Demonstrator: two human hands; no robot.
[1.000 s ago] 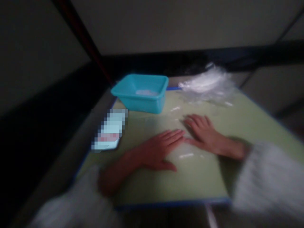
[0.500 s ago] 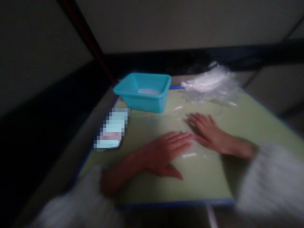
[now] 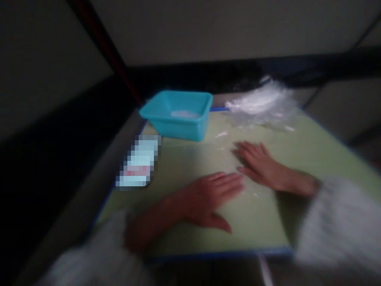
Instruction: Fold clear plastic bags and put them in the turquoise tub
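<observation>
A clear plastic bag or sheet (image 3: 205, 153) lies flat on the pale yellow-green tabletop (image 3: 253, 230); its edges are hard to make out. My left hand (image 3: 208, 198) lies palm down over its near part, fingers stretched to the right and thumb apart. Farther right, my right hand (image 3: 258, 163) rests palm down by the sheet's right side, its fingers spread and pointing away to the left. Neither hand grips anything. A small gap separates the left fingertips from the right thumb.
A turquoise plastic basin (image 3: 184, 129) with something whitish inside stands at the back left. Behind my right hand sits a pile of crumpled clear plastic bags (image 3: 262, 103). A pixelated phone-like object (image 3: 138, 163) lies near the left edge. Blue trim (image 3: 220, 256) borders the table.
My left hand has slid slightly toward me, opening a gap from the right thumb. My right hand has barely moved. The whole view has shifted slightly.
</observation>
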